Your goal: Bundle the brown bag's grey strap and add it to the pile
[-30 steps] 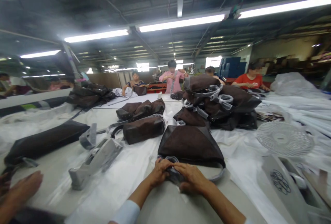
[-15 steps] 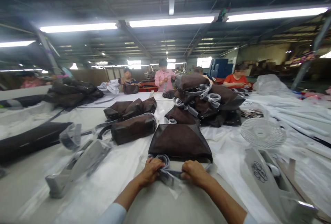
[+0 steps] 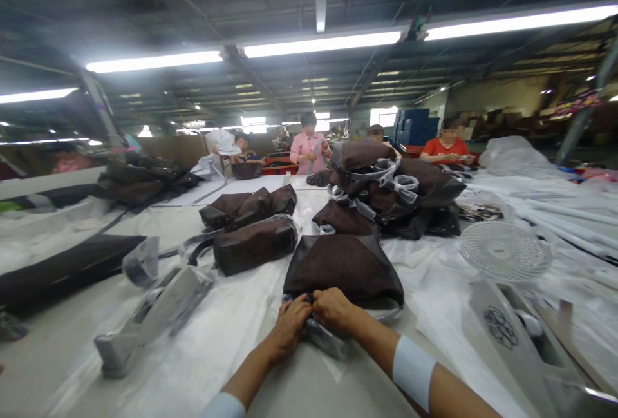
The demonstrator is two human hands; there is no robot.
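head camera, facing forward and down

worn by the person, it looks from just behind the brown fabric bag point(image 3: 344, 270), which lies very near the lens at bottom centre, with the left hand point(image 3: 288, 328) and right hand point(image 3: 334, 312) just in front of it. past the bag, the view runs along the work table point(image 3: 309, 387) to the bag pile point(image 3: 386, 189), then on to a co-worker in pink point(image 3: 309, 152), well beyond it. ceiling lights point(image 3: 321, 44) fill the upper frame.
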